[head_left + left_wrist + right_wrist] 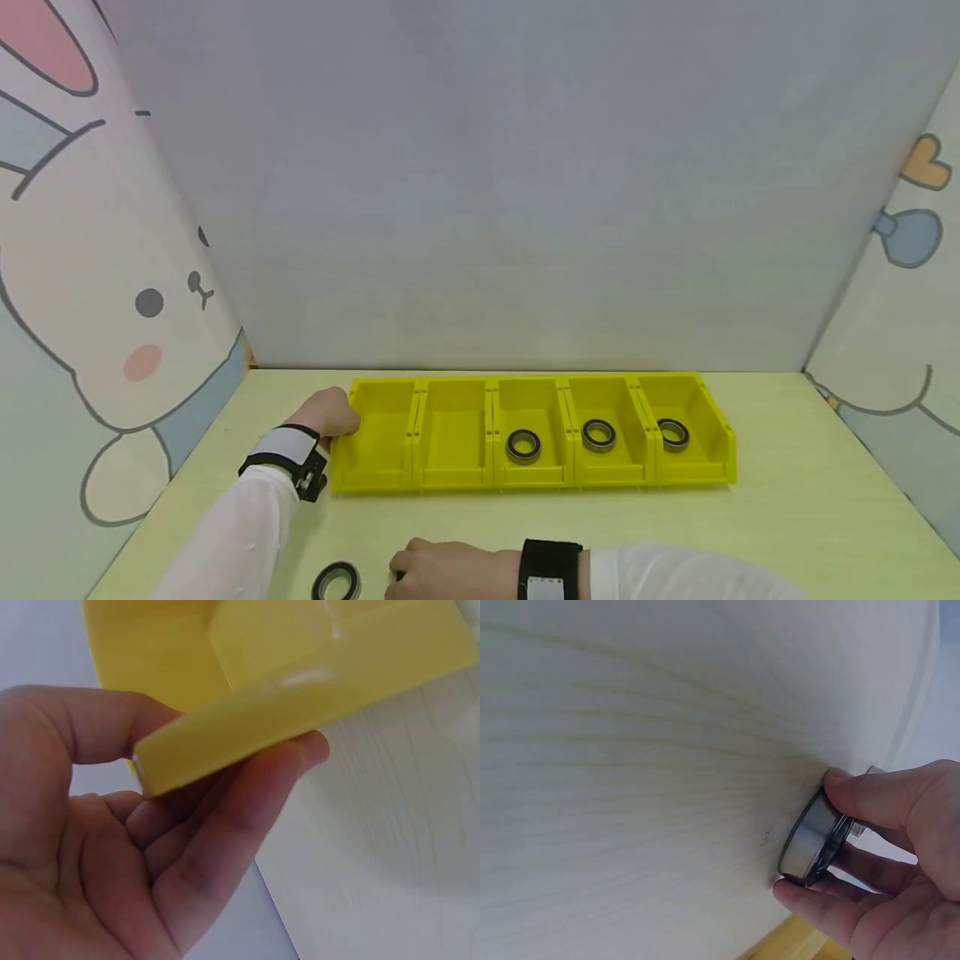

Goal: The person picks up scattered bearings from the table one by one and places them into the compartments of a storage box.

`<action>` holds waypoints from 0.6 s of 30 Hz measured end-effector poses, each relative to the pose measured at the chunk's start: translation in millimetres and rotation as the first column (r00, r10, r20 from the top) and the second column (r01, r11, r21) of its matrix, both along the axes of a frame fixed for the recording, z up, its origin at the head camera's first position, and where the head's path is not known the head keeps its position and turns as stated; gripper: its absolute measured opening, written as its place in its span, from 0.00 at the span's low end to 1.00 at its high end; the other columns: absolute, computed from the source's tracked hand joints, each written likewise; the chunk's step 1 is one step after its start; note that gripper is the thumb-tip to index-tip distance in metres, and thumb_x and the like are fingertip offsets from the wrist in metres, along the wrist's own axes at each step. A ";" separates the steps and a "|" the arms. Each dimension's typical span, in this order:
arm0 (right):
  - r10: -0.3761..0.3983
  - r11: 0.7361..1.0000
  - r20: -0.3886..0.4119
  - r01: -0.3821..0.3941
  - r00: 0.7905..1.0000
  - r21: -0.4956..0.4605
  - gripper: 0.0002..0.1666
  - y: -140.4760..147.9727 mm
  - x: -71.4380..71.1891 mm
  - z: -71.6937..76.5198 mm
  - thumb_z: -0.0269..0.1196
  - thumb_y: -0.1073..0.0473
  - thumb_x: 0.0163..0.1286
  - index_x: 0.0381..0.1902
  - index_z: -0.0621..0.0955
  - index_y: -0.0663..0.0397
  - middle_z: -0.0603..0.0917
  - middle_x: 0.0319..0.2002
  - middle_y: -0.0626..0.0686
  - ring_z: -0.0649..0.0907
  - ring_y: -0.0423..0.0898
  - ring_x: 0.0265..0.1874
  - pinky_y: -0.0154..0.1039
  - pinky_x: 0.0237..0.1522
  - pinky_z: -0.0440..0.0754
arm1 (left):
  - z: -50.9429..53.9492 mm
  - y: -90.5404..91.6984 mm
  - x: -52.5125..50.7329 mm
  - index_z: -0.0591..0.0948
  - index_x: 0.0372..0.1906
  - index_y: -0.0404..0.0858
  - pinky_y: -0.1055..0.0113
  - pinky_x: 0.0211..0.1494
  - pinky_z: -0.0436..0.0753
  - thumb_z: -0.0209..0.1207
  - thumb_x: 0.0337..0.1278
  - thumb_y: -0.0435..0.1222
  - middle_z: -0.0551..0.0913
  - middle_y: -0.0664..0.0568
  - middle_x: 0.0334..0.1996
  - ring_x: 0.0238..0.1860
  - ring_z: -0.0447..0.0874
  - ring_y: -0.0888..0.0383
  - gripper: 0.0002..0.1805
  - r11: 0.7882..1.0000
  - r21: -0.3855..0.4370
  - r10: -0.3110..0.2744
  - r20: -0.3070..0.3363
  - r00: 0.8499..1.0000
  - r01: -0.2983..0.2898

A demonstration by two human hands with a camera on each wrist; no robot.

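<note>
My left hand (327, 414) grips the left side wall of a row of yellow bins (453, 480). In the left wrist view the thumb lies inside the wall (247, 735), with fingers beneath and outside it. Near the front of the table, my right hand (453, 572) holds a ball bearing (808, 838) by its rim between thumb and fingers, close to the tabletop. From the head view that bearing is mostly hidden by the hand. Another bearing (318, 582) lies flat on the table, left of the right hand.
Single bearings lie in the third bin (523, 460), the fourth bin (598, 448) and the rightmost bin (673, 447). The two left bins show bare floors. A grey wall (525, 208) stands behind the pale table (787, 500), with printed panels at both sides.
</note>
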State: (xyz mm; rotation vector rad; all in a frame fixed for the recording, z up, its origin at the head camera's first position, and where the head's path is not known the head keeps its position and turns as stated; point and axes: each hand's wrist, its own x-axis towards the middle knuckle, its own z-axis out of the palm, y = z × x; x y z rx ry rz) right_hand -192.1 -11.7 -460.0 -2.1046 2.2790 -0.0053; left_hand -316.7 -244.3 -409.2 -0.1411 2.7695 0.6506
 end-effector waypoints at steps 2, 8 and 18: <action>-0.008 1.000 -0.030 0.008 1.000 0.003 0.13 -1.7 0.5 0.1 0.56 0.49 0.68 0.46 0.83 0.38 0.82 0.43 0.40 0.77 0.31 0.40 0.19 0.45 0.69 | -0.4 0.0 -0.6 0.73 0.33 0.27 0.65 0.22 0.82 0.50 0.48 0.30 0.76 0.43 0.25 0.18 0.79 0.54 0.08 1.000 0.004 0.003 0.001 1.000 -0.003; -0.028 0.998 -0.029 0.030 0.999 0.047 0.11 -7.6 -0.4 1.3 0.58 0.49 0.66 0.43 0.84 0.38 0.82 0.41 0.39 0.76 0.31 0.36 0.20 0.40 0.70 | -0.2 -0.4 -1.2 0.73 0.34 0.27 0.64 0.25 0.83 0.50 0.49 0.30 0.76 0.44 0.25 0.19 0.79 0.54 0.09 1.000 -0.005 0.009 0.010 1.000 -0.009; -0.021 0.993 0.083 0.011 0.996 0.121 0.10 -6.2 -5.6 13.1 0.59 0.50 0.67 0.42 0.84 0.39 0.81 0.38 0.38 0.74 0.28 0.35 0.19 0.39 0.70 | 0.8 -0.1 0.1 0.73 0.34 0.27 0.64 0.24 0.83 0.51 0.48 0.29 0.77 0.43 0.26 0.21 0.81 0.52 0.09 1.000 0.020 0.023 0.017 1.000 -0.023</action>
